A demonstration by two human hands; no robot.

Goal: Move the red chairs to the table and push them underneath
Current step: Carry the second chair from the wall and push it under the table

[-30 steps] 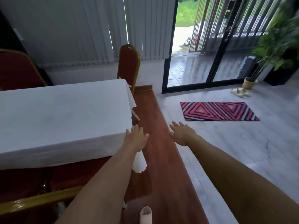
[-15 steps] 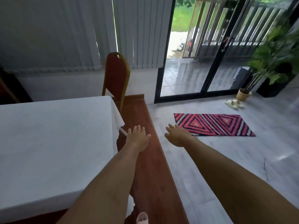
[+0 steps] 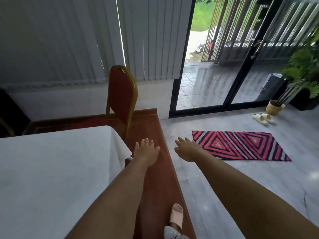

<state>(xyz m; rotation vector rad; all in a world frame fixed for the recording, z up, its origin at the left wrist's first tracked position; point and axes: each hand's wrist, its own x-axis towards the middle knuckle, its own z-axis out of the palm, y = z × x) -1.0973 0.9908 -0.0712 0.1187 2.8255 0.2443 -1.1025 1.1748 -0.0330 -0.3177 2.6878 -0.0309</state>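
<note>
A red chair with a gold frame stands at the far right corner of the table, which is covered by a white cloth. Only the chair's back shows; its seat is hidden behind the table. My left hand reaches forward past the table's right corner, fingers apart, holding nothing. My right hand is stretched out beside it over the floor, also empty with fingers spread. Both hands are short of the chair and apart from it.
A brown raised wooden platform runs along the table's right side. A red striped mat lies on the grey floor. A glass sliding door, a potted plant and slippers are at the back right. My foot in a slipper is on the platform.
The view has moved forward along the table toward the far chair, which looks nearer. The chair backs at the left and bottom left have left the view. Both hands stay open.
</note>
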